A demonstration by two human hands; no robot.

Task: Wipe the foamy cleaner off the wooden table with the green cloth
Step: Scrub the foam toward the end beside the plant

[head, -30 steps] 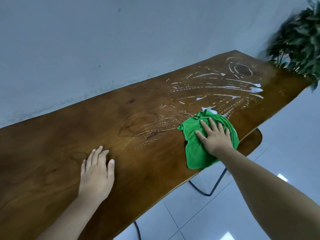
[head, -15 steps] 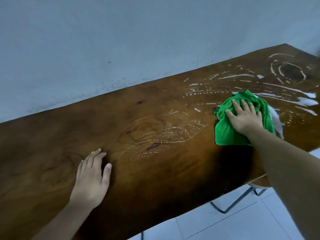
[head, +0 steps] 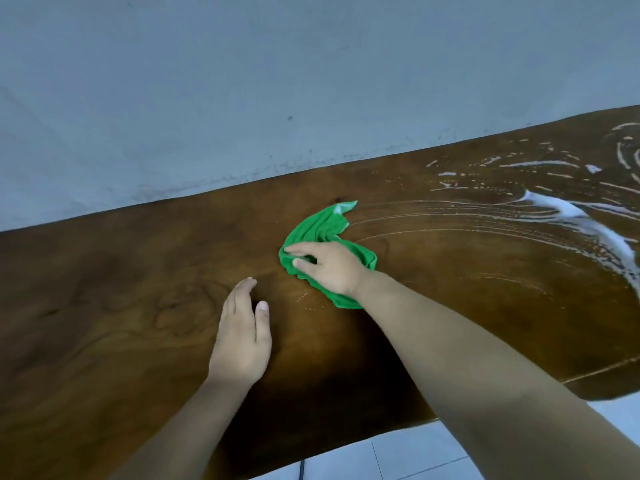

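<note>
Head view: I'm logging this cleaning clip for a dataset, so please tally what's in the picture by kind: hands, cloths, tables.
hands: 2, the left hand and the right hand
green cloth: 1
wooden table: 1
Total: 4

Wooden table [head: 104, 306] bears green cloth [head: 322, 226], foam streaks [head: 561, 209] (right end).

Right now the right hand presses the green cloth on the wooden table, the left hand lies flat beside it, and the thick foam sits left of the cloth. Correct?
Not quite: in the head view the thick foam lies right of the green cloth, not left. The right hand does press the cloth on the wooden table, the left hand flat beside it.
</note>
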